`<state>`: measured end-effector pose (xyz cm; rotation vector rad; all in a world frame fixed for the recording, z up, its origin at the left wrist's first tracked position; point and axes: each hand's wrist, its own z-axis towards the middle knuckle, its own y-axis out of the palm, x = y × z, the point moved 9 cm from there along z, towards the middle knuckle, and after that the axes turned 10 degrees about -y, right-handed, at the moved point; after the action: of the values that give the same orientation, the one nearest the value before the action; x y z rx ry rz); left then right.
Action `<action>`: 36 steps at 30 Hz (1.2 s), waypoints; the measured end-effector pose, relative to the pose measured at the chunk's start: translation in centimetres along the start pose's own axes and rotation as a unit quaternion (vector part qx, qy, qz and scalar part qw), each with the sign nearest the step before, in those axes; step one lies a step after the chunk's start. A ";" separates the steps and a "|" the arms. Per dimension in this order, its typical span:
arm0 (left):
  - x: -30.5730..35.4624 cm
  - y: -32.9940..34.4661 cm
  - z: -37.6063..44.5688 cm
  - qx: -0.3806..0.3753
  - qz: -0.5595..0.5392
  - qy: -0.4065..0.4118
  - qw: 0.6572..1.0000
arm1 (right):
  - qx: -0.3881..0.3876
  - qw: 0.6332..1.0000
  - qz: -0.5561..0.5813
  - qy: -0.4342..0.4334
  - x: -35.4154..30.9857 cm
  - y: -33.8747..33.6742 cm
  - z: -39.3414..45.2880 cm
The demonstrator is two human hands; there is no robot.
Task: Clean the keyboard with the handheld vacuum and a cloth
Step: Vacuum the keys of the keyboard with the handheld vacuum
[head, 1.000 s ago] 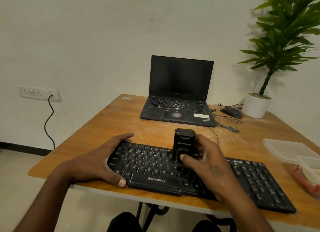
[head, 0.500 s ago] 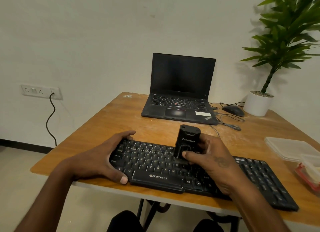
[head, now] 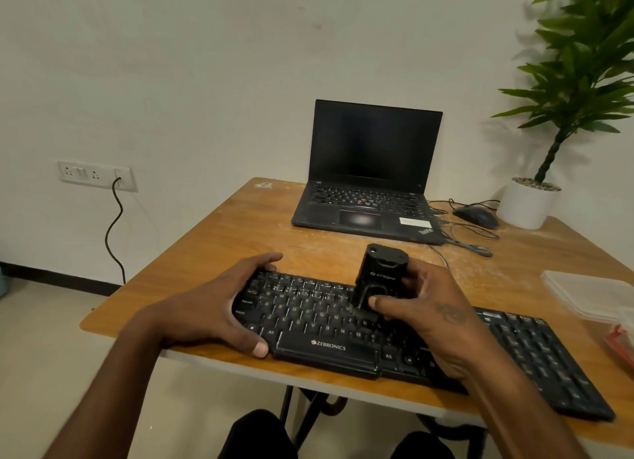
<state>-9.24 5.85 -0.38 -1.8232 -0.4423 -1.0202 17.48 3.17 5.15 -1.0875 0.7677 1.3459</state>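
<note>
We are in the vacuuming step. The keyboard [head: 394,331] lies along the near edge of the table [head: 219,253], in the lower centre of the frame, running toward the lower right. Our left hand [head: 219,307] grips its left end: fingers curled over the far edge, thumb pressed against the near edge. Our right hand [head: 425,318] is clenched around the handheld vacuum [head: 375,280], thumb on its front face and fingers wrapped behind. The unit stands nearly upright, tilted slightly toward the upper right, with its lower end down on the letter keys at centre frame. No cloth is visible in this view.

To do this step well, we judge the following to apply:

1. Keep the left hand clamped on the keyboard end so the board does not slide toward the table edge under the nozzle.
2. Hold the nozzle in light contact with the keycaps; heavy pressure risks snagging or lifting a cap.
3. Work row by row in overlapping passes, from the left block toward the numeric pad at lower right, which looks not yet covered.
4. Tilt the unit so the inlet faces the gaps between keys.

The laptop [head: 370,198], mouse [head: 475,217] and potted plant [head: 562,115] occupy the upper right; a plastic container [head: 590,294] sits at the right edge.
</note>
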 end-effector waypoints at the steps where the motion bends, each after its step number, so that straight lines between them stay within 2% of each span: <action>1: 0.1 0.0 0.0 0.001 0.000 0.001 1.000 | 0.004 1.000 0.006 0.004 0.1 0.2 0.1; 9: 0.0 0.0 -0.1 -0.004 -0.005 0.001 1.000 | -0.015 1.000 0.018 0.007 0.1 5.4 1.8; 17: -0.1 -0.1 0.0 0.004 0.000 -0.001 1.000 | 0.020 0.998 0.046 0.037 0.0 2.6 0.5; 27: -0.1 0.0 0.0 -0.001 0.010 -0.003 1.000 | -0.010 0.999 0.036 0.021 -0.4 7.6 2.3; 36: -0.1 -0.2 0.2 0.006 0.017 0.004 1.000 | 0.027 0.999 0.005 0.018 -0.5 3.2 0.7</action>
<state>-9.37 6.10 -0.43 -1.8090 -0.4114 -0.9985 14.16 3.34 5.34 -1.0695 0.8332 1.3105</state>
